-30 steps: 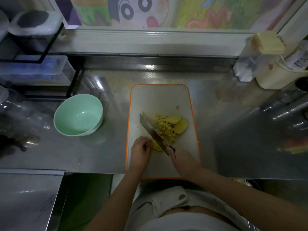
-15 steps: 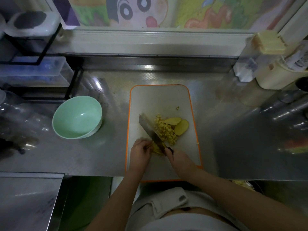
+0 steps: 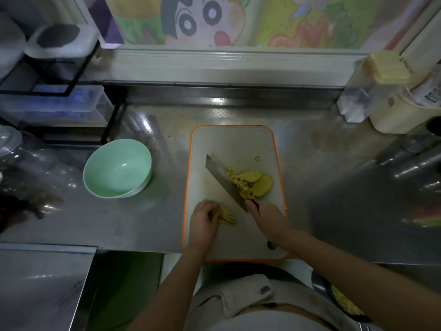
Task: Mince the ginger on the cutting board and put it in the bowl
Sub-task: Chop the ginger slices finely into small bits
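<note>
On the cutting board (image 3: 231, 144), the left hand (image 3: 202, 219) pinches ginger strips (image 3: 226, 215) near its front, the right hand (image 3: 267, 218) grips the knife (image 3: 226, 183) beside the minced ginger (image 3: 241, 183) mid-board, and the bowl (image 3: 117, 168) stands left of the board.

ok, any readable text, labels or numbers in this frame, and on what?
Nothing legible.
Far right, printed label above the cream container: dark print, too blurred to read.
Back wall, cartoon picture: drawing only, no words visible.
On the cutting board, bowl and knife: no markings visible.
</note>
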The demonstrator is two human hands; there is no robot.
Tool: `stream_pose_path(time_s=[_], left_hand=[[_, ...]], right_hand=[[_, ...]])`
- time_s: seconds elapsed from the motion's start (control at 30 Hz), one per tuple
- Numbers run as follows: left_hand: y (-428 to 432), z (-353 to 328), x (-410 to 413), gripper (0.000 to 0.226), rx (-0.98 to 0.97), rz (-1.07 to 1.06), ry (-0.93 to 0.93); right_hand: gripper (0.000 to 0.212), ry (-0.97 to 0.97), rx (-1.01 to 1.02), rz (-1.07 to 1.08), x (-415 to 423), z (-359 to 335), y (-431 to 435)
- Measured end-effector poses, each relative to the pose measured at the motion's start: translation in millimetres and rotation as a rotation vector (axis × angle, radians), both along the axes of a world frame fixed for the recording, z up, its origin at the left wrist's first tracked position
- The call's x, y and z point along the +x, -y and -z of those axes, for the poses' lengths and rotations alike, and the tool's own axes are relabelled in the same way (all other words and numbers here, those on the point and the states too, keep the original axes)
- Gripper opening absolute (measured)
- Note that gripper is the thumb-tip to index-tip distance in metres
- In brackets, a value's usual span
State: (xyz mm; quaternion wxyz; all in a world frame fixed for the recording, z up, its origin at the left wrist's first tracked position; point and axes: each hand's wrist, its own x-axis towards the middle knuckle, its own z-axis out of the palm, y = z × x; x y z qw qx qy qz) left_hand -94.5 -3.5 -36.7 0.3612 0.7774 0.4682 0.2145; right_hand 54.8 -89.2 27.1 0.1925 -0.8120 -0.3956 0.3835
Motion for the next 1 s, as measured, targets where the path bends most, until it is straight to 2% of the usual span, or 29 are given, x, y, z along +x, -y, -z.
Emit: stream_pose_path(time_s=[0.1, 0.23, 0.53, 0.63, 0.73, 0.87, 0.93, 0.97, 1.0], left_hand=[[-0.8, 0.8, -1.1, 0.013, -0.004, 0.01, 0.018], [-1.6, 2.8, -1.2, 0.012, -0.016, 0.0, 0.015], [-1.0, 4.5, 0.0, 0.014, -0.009, -0.038, 0.007], [-0.8, 3.1, -0.1, 0.015, -0.004, -0.028, 0.003], [-1.0, 1.5, 0.2, 0.015, 0.003, -0.029, 0.003], [-1.7, 0.5, 0.4, 0.014, 0.003, -0.033, -0.006], [-2.1, 0.9, 0.5, 0.014, -0.004, -0.033, -0.009], [-2.5, 1.3, 0.4, 0.014, -0.006, -0.035, -0.011], [-3.1, 1.9, 0.5, 0.014, -0.009, -0.034, -0.016]], right_hand=[[0.034, -0.014, 0.041, 0.016, -4.3, -5.4, -0.8], [0.044, 0.022, 0.084, -0.016, -10.9, -5.8, 4.8], [0.044, -0.004, -0.028, -0.065, -19.4, 4.1, 15.0], [0.037, 0.013, -0.044, -0.127, -21.1, 5.2, 14.9], [0.038, -0.038, -0.067, -0.067, -23.3, 2.6, 14.3], [0.043, 0.086, -0.037, -0.088, -27.8, 11.9, 14.2], [0.027, 0.22, 0.072, -0.095, -28.4, 16.5, 14.0], [0.025, 0.285, 0.112, -0.132, -30.0, 17.2, 13.5], [0.035, 0.257, 0.084, -0.147, -32.4, 13.1, 11.5]])
